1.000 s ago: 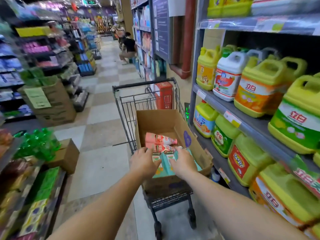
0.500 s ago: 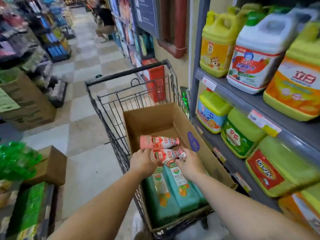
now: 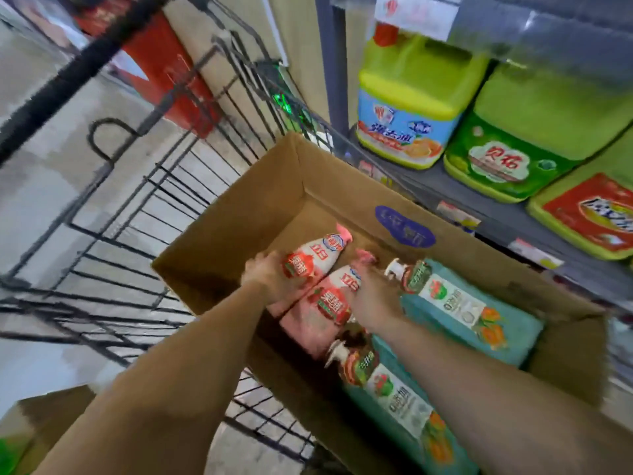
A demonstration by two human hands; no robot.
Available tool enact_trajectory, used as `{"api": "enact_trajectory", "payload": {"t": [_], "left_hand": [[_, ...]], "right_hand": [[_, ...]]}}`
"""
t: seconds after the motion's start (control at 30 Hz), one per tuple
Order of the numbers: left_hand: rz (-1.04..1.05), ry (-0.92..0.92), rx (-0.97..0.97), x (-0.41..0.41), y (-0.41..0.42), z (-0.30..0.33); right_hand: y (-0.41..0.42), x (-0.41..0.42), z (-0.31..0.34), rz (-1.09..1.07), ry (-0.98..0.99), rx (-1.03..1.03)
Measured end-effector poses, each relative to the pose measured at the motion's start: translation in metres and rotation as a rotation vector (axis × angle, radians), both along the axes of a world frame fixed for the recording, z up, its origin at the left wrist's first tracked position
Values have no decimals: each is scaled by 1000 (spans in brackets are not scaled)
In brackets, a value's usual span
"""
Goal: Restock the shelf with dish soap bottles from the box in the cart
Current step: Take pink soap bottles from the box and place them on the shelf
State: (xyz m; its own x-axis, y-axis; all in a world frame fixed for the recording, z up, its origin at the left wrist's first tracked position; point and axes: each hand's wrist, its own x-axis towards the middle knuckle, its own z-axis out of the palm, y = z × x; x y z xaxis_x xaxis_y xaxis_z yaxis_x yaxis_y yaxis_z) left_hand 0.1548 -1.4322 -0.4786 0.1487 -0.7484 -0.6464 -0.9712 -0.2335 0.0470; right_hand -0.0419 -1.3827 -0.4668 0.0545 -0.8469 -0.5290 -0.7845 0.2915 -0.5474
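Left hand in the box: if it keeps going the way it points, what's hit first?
Likely the far pink dish soap bottle that the left hand already touches; beyond that, the brown cardboard box wall. Depth unclear.

An open brown cardboard box (image 3: 274,200) sits in the black wire cart (image 3: 144,200), beside the grey shelf (image 3: 479,200) of big green jugs. Inside lie two pink dish soap bottles (image 3: 317,258), side by side, and two teal pump bottles (image 3: 459,303) flat, nozzles toward the pink ones.
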Motion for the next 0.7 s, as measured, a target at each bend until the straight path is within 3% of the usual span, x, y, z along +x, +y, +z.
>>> {"api": "enact_trajectory", "payload": {"t": [0.17, 0.23, 0.37, 0.5, 0.7], "left_hand": [[-21, 96, 126, 23, -30, -31], [129, 266, 233, 29, -37, -40], [323, 435, 377, 39, -46, -54], [338, 453, 375, 46, -49, -66], [341, 473, 430, 49, -50, -64]], "right_hand": [[-13, 19, -36, -62, -22, 72], [-20, 25, -46, -77, -22, 74], [-28, 40, -67, -85, -8, 90], [-33, 52, -77, -3, 115, 99], [-36, 70, -79, 27, 110, 188]]}}
